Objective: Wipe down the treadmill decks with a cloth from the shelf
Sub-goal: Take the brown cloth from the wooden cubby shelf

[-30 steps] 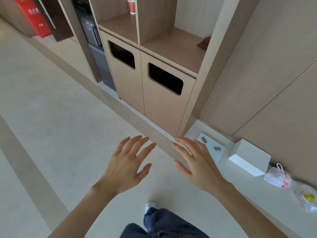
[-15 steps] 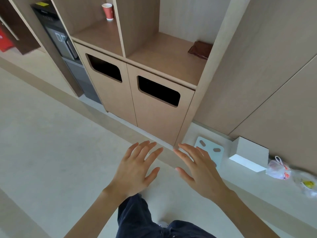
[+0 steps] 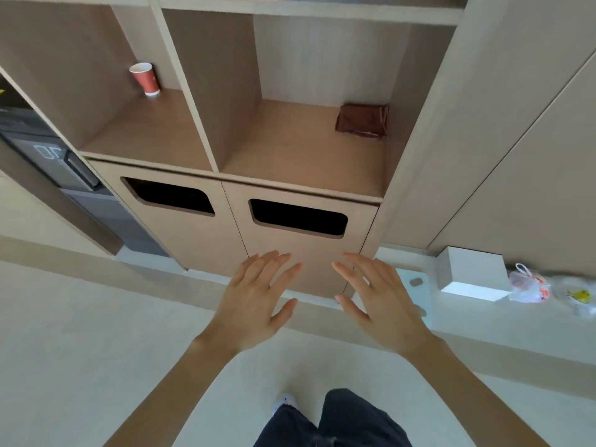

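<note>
A folded dark brown cloth [image 3: 362, 121] lies at the back right corner of the right-hand wooden shelf [image 3: 300, 156]. My left hand [image 3: 254, 298] and my right hand [image 3: 383, 301] hover side by side in front of the cabinet doors, well below the shelf, palms down and fingers spread. Neither hand holds anything. No treadmill is in view.
A red paper cup [image 3: 145, 78] stands in the left shelf bay. Two cabinet doors with dark slots [image 3: 298, 218] sit under the shelves. A dark appliance [image 3: 58, 162] is at the left. On the floor ledge at the right lie a scale [image 3: 416, 288], a white box [image 3: 472, 274] and plastic bags [image 3: 529, 283].
The view has swung left-to-right and closer to the cabinet, so the shelf and brown cloth now sit straight ahead. Both hands stay open and empty, now in front of the doors.
</note>
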The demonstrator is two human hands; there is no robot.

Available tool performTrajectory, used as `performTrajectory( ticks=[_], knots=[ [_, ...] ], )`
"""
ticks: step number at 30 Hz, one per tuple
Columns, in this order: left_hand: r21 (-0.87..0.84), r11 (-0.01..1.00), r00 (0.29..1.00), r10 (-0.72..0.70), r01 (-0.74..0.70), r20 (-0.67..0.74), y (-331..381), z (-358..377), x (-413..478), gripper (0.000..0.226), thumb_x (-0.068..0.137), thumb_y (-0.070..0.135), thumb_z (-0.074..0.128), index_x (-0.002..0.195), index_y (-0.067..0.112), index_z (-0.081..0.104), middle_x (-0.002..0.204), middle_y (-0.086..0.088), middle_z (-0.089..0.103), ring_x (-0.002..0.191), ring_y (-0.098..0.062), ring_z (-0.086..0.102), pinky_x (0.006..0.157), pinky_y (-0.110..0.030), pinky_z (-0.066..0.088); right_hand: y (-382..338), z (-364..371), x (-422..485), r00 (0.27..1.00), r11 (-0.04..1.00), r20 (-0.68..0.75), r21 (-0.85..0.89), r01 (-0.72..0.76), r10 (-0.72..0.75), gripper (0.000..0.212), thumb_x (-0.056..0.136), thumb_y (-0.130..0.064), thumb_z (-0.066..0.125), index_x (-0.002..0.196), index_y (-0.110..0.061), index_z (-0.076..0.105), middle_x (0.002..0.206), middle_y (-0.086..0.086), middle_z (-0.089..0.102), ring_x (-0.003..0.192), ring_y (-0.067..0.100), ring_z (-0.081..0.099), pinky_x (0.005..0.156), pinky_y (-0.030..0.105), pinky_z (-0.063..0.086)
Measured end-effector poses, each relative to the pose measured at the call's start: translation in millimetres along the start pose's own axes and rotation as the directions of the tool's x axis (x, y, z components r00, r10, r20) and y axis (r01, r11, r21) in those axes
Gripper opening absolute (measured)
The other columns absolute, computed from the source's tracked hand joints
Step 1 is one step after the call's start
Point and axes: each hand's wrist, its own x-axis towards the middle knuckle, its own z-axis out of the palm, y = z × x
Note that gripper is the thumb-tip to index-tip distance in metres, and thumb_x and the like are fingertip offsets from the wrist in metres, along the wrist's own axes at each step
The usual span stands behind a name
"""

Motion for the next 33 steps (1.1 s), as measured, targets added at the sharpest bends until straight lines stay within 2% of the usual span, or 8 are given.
performTrajectory(
  ticks=[6,11,16,20,23,27,31,33],
  knots=[
    [-0.038,0.997,0.997,0.067,-0.065,0.045,-38,16,33,0.052,0.092,0.044,0.036,0.133,0.016,0.051,0.134,-0.009,0.052,0.125,-0.027,0.048,0.103,-0.046,0.039,0,16,34,0.996,0.996,-0.021,-0.016,-0.087,0.087,0.046,0.090,-0.033,0.058,0.130,-0.012,0.054,0.134,0.011,0.053,0.119,0.029,0.053,0.096,0.051,0.045],
    [-0.066,0.992,0.994,0.107,-0.105,0.030,-62,36,70,0.051,0.089,0.041,0.039,0.130,0.016,0.055,0.131,-0.010,0.055,0.121,-0.029,0.052,0.099,-0.047,0.043,16,28,63,0.993,0.993,-0.030,-0.044,-0.113,0.112,0.046,0.093,-0.039,0.043,0.129,-0.013,0.055,0.133,0.010,0.053,0.115,0.028,0.055,0.095,0.047,0.046],
    [-0.066,0.988,0.990,0.140,-0.140,0.004,-86,49,114,0.049,0.088,0.039,0.043,0.127,0.013,0.057,0.130,-0.011,0.056,0.119,-0.030,0.054,0.096,-0.047,0.045,44,38,103,0.994,0.991,-0.027,-0.077,-0.108,0.106,0.046,0.093,-0.037,0.042,0.128,-0.011,0.056,0.132,0.011,0.054,0.115,0.027,0.056,0.094,0.046,0.047],
    [-0.035,0.985,0.986,0.169,-0.169,-0.006,-112,58,158,0.049,0.084,0.034,0.060,0.127,0.012,0.057,0.128,-0.012,0.057,0.118,-0.030,0.054,0.097,-0.047,0.044,70,42,142,0.993,0.988,-0.003,-0.104,-0.116,0.116,0.046,0.093,-0.037,0.041,0.128,-0.011,0.056,0.132,0.011,0.054,0.112,0.027,0.057,0.094,0.043,0.046],
    [-0.040,0.984,0.985,0.173,-0.172,0.011,-127,67,194,0.047,0.085,0.034,0.057,0.127,0.012,0.056,0.128,-0.012,0.056,0.114,-0.031,0.055,0.096,-0.046,0.044,89,44,168,0.990,0.985,0.011,-0.099,-0.140,0.142,0.047,0.092,-0.038,0.039,0.126,-0.011,0.058,0.129,0.011,0.057,0.105,0.029,0.060,0.091,0.043,0.048],
    [-0.105,0.983,0.986,0.154,-0.148,0.058,-139,93,230,0.045,0.086,0.032,0.061,0.127,0.014,0.057,0.129,-0.011,0.056,0.116,-0.031,0.055,0.093,-0.046,0.046,116,50,195,0.984,0.981,0.031,-0.092,-0.171,0.174,0.043,0.090,-0.033,0.052,0.126,-0.011,0.059,0.130,0.011,0.056,0.099,0.030,0.061,0.083,0.044,0.049],
    [-0.128,0.984,0.981,0.144,-0.127,0.133,-149,125,250,0.045,0.089,0.035,0.059,0.130,0.017,0.055,0.135,-0.010,0.052,0.119,-0.030,0.052,0.098,-0.045,0.042,143,61,214,0.983,0.977,0.021,-0.115,-0.179,0.182,0.044,0.087,-0.026,0.062,0.128,-0.010,0.057,0.132,0.011,0.054,0.107,0.032,0.058,0.089,0.045,0.046],
    [-0.129,0.984,0.975,0.142,-0.121,0.172,-153,138,256,0.045,0.094,0.039,0.049,0.134,0.020,0.050,0.142,-0.008,0.045,0.129,-0.028,0.043,0.106,-0.045,0.033,152,68,220,0.983,0.976,0.000,-0.117,-0.183,0.184,0.044,0.087,-0.025,0.063,0.127,-0.009,0.057,0.131,0.012,0.055,0.107,0.032,0.058,0.090,0.045,0.045]
  ],
)
